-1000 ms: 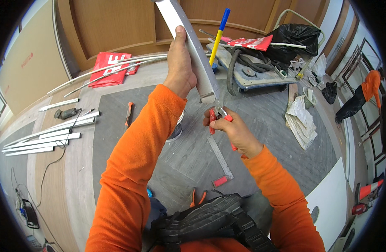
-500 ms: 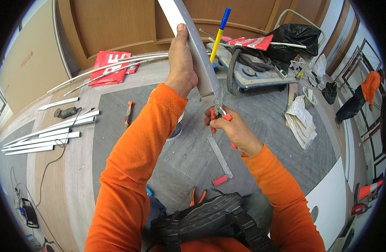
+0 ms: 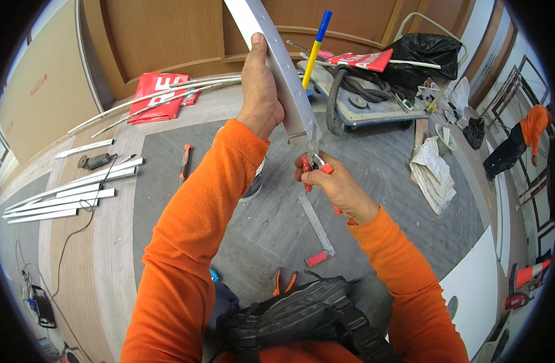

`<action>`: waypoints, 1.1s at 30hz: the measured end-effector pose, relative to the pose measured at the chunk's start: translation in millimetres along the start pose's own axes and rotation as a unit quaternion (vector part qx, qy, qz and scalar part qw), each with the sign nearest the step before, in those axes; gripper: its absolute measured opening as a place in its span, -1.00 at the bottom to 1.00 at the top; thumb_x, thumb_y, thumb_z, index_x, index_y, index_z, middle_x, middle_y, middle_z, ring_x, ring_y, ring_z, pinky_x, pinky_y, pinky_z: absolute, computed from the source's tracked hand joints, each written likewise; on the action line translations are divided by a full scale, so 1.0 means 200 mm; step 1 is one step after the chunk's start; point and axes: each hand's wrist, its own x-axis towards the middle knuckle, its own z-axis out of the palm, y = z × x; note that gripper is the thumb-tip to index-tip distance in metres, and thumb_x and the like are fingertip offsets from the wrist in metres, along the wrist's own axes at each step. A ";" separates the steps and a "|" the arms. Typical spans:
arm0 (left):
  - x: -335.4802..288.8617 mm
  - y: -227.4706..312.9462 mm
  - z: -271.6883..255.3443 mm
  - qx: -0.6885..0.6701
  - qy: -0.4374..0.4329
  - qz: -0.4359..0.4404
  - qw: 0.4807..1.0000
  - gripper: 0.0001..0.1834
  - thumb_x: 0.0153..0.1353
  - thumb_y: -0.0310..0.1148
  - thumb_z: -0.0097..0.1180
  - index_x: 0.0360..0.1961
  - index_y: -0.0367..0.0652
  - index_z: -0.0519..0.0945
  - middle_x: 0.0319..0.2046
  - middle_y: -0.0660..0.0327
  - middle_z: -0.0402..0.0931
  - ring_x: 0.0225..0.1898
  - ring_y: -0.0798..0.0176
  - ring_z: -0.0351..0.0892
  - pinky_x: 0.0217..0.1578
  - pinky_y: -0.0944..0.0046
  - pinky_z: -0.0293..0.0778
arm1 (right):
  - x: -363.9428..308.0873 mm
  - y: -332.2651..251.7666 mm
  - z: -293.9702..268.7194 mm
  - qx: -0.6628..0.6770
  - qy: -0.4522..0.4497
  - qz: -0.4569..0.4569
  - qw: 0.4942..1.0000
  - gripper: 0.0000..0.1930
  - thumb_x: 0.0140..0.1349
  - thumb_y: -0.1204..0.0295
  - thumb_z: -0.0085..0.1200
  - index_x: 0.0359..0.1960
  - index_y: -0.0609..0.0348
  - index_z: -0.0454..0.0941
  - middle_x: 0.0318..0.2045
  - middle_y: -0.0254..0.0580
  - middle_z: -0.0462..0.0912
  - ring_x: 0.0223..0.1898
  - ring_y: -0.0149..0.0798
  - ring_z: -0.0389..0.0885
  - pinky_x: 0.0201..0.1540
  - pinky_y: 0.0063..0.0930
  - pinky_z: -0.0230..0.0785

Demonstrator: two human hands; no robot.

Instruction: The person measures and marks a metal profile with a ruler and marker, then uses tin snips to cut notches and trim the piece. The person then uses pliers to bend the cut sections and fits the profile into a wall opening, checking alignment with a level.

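My left hand (image 3: 262,91) is closed round a long metal stud (image 3: 282,72), its thumb lying along the near face. The stud slants from the upper edge down to the middle of the view, and holes run along one side. At its lower end, my right hand (image 3: 338,187) grips red-handled snips (image 3: 307,169). Their jaws meet the cut, bent end of the stud; how deep they bite is too small to tell. Below them on the floor lies a try square (image 3: 317,225) with a red stock. A bucket (image 3: 253,186) stands partly hidden behind my left forearm.
Metal profiles (image 3: 72,202), a grinder (image 3: 95,161) and its cord lie on the left. An orange knife (image 3: 186,162) and orange-handled pliers (image 3: 284,282) lie closer. A loaded trolley (image 3: 374,115) stands at the back right, near a white sack (image 3: 433,175). A co-worker (image 3: 519,139) bends at the far right.
The stud has turned slightly, so its row of holes shows more plainly. Both hands keep nearly the same place and grip. The co-worker has shifted a little.
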 end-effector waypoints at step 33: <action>0.02 -0.04 -0.02 -0.051 -0.049 0.048 0.996 -0.37 0.40 0.38 -0.04 -0.08 0.00 0.59 -0.37 0.20 0.55 -0.35 0.21 0.56 -0.32 0.12 0.53 | 0.02 0.05 0.00 -0.153 0.029 -0.034 0.987 -0.73 0.34 0.30 0.07 -0.30 0.33 0.55 -0.50 -0.01 0.57 -0.44 -0.09 0.58 -0.28 -0.20 0.42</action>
